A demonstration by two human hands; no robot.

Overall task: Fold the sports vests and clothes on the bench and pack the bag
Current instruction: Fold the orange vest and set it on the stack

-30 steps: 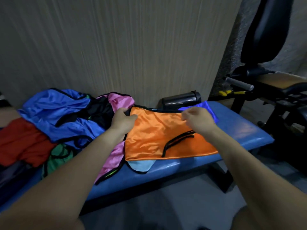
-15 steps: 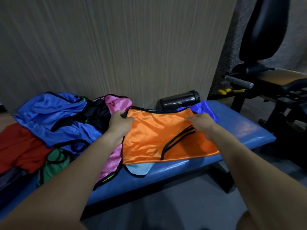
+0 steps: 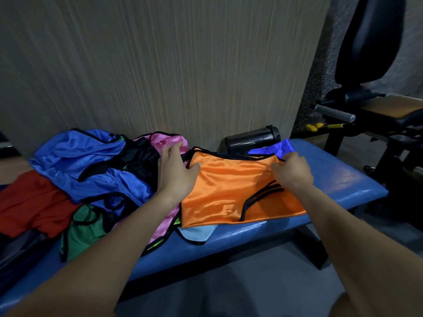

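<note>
An orange vest (image 3: 229, 191) with black trim lies folded flat on the blue padded bench (image 3: 338, 179). My left hand (image 3: 176, 172) hovers at its upper left corner with the fingers spread and the thumb on the orange edge. My right hand (image 3: 293, 170) pinches the vest's upper right corner with curled fingers. A light blue vest (image 3: 196, 232) peeks out under the orange one. To the left lies a loose heap: a pink vest (image 3: 169, 140), a blue vest (image 3: 75, 154), a green vest (image 3: 84, 232) and a red garment (image 3: 29, 202). No bag is clearly in view.
A dark bottle (image 3: 251, 138) lies on its side at the back of the bench against the wall, with a bright blue cloth (image 3: 281, 147) beside it. A black gym machine (image 3: 377, 110) stands to the right. Grey floor runs in front of the bench.
My left hand has let go of the vest's left corner and spread its fingers. My right hand has shifted up to the right corner. The vest lies flat as before.
</note>
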